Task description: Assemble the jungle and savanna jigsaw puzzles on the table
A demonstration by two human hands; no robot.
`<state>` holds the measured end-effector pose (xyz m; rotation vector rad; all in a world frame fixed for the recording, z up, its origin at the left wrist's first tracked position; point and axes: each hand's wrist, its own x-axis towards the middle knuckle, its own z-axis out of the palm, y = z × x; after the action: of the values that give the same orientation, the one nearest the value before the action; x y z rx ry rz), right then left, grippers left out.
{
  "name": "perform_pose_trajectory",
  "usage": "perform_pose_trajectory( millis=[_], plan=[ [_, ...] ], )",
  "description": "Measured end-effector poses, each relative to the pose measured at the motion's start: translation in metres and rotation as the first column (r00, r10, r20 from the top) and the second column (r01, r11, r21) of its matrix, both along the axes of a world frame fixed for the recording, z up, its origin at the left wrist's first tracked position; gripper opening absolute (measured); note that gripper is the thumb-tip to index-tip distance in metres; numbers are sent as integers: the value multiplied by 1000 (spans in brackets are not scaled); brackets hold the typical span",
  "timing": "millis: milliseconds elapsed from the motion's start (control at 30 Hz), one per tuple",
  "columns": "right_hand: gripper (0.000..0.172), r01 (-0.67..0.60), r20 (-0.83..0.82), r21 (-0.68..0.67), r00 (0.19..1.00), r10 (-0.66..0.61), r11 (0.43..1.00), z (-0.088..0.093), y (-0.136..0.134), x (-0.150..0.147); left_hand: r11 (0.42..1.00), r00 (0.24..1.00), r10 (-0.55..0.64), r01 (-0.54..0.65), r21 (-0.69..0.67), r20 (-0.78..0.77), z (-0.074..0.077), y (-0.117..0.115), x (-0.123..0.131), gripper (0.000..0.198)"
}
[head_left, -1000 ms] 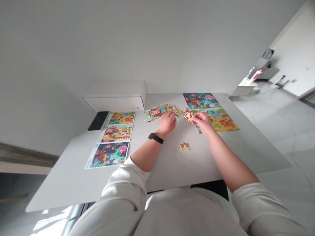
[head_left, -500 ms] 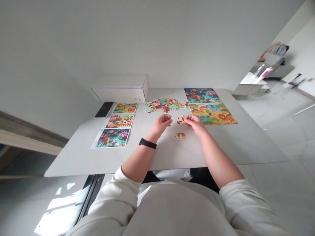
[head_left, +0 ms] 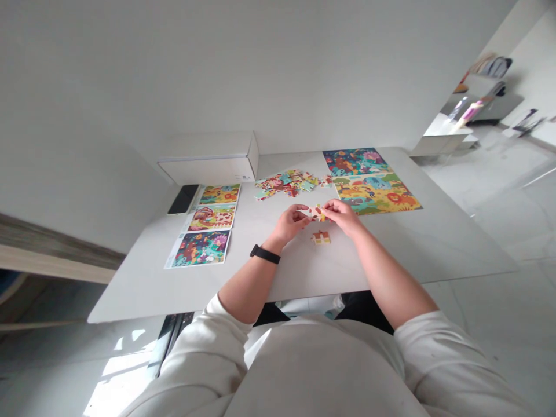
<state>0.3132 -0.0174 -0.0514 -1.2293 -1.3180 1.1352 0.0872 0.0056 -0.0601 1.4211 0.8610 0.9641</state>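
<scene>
Between my hands, above the tabletop, is a jigsaw puzzle piece (head_left: 317, 214) with brown patches on a pale ground. My right hand (head_left: 341, 214) pinches its right side. My left hand (head_left: 293, 222) has its fingers closed at the left edge of the same piece. Just below them on the table lie joined puzzle pieces (head_left: 321, 237) in brown and yellow. A heap of loose puzzle pieces (head_left: 287, 183) sits beyond my hands, with a few pieces at its right end.
Two assembled puzzles (head_left: 377, 194) lie at the right back of the table (head_left: 260, 284). On the left are a sheet with three printed pictures (head_left: 210, 219), a black phone (head_left: 183, 199) and a white box (head_left: 204, 168) against the wall.
My left hand has moved right and now grips the left edge of the patched piece, which earlier only my right hand held. The view has shifted slightly.
</scene>
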Motion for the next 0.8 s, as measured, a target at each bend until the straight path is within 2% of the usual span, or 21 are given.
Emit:
perform_pose_trajectory(
  millis=[167,200,267,367,433,633,800],
  plan=[
    [51,-45,72,24,996,44,999,7,-3,6,999,996,-17,19,26,-83,2,-2,0,49],
    [52,-55,94,17,994,53,998,8,-4,9,998,990,-1,10,69,-138,4,-2,-2,45],
    [52,-76,139,-10,987,76,997,11,-4,14,973,957,104,-42,226,-270,8,-2,-8,39],
    [52,-106,210,-63,971,117,992,11,-5,19,886,877,268,-62,459,-400,13,-2,-17,37],
    [53,-117,251,-93,958,137,989,10,-5,20,857,854,267,1,515,-447,14,-3,-21,36],
    [47,-160,332,-113,924,189,981,4,-3,22,752,796,166,280,597,-582,11,-6,-19,40],
    [33,-136,418,-65,896,151,989,-4,0,24,743,760,103,370,558,-641,11,-7,-16,43]
  ],
)
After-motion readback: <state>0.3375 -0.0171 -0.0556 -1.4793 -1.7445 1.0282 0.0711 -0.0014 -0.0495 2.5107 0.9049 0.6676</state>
